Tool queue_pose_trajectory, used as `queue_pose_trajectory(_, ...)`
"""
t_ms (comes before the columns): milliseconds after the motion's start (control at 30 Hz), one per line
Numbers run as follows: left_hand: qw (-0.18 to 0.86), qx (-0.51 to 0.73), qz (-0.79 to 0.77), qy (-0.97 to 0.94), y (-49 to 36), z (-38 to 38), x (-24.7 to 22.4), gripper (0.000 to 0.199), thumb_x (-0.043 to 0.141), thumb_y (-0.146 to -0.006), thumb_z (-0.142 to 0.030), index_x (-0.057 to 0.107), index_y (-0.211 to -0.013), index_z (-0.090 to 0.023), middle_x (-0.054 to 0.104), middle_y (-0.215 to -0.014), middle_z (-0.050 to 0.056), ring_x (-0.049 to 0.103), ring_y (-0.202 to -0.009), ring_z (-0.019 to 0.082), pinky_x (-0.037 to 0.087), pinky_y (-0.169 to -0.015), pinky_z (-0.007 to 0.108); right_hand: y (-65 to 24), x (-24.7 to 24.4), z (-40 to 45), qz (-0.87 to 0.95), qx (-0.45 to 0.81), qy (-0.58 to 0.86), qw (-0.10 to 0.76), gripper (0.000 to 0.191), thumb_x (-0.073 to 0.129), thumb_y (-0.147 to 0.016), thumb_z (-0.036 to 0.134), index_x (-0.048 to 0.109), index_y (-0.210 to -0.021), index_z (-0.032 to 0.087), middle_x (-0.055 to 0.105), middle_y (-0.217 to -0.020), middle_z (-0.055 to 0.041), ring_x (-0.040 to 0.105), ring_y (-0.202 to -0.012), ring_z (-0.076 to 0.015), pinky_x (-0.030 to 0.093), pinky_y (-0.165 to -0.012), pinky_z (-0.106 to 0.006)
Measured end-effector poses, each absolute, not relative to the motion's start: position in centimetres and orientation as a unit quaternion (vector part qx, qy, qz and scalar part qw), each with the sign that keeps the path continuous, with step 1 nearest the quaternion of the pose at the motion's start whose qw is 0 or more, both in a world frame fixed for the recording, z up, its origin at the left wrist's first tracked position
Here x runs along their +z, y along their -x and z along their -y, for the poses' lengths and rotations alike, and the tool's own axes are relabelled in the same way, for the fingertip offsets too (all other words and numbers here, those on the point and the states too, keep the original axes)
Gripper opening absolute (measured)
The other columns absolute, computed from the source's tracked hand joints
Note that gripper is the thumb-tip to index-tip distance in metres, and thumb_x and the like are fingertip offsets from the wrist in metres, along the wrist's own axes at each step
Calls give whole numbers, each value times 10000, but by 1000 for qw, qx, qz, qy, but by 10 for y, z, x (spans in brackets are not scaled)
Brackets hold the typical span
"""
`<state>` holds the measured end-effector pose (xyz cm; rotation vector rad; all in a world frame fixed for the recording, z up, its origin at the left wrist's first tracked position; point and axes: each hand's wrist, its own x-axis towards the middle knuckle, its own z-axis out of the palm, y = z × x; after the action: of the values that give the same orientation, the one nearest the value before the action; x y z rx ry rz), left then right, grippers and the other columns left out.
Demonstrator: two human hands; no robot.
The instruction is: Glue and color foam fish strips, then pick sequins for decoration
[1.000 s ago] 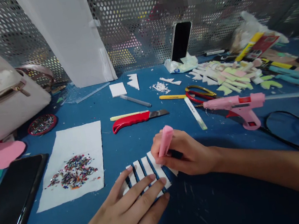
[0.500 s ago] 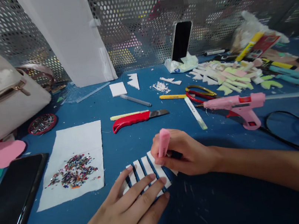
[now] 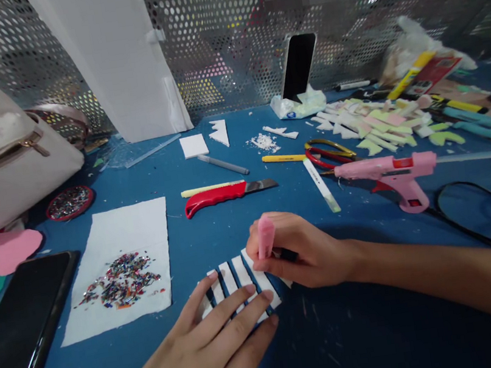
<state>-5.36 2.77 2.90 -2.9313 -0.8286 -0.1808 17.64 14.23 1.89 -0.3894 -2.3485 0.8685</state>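
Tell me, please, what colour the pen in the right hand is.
The pen is pink, as the head view shows.

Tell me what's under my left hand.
Under your left hand lie white strips on the blue table. Their far ends show beyond it; whatever the hand itself covers can't be seen.

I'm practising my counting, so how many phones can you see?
2: one phone lying at the picture's left edge, another phone propped up at the back. More could be hidden.
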Motion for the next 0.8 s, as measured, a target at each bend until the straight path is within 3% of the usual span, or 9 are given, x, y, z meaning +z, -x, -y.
queue_pose_trajectory(167,59,-46,264,962,53,-27,29,401,408,-1053,-199,527,-1431,-261,501,-1532,-25,388,-1435,189,-150,-1224,524,-176,21,-142,876,335,140,319,203,512,-1018,282,541,-849,174,611,-721,12,507,-632,-111,394,-696,-299)
queue_pose_trajectory(800,56,-30,279,958,52,-25,28,418,403,-1054,-199,492,-1456,-270,451,-1567,-28,296,-1474,196,-120,-1226,541,-176,20,-143,877,341,125,314,230,535,-1009,273,547,-811,157,662,-759,-24,565,-664,-122,409,-700,-309)
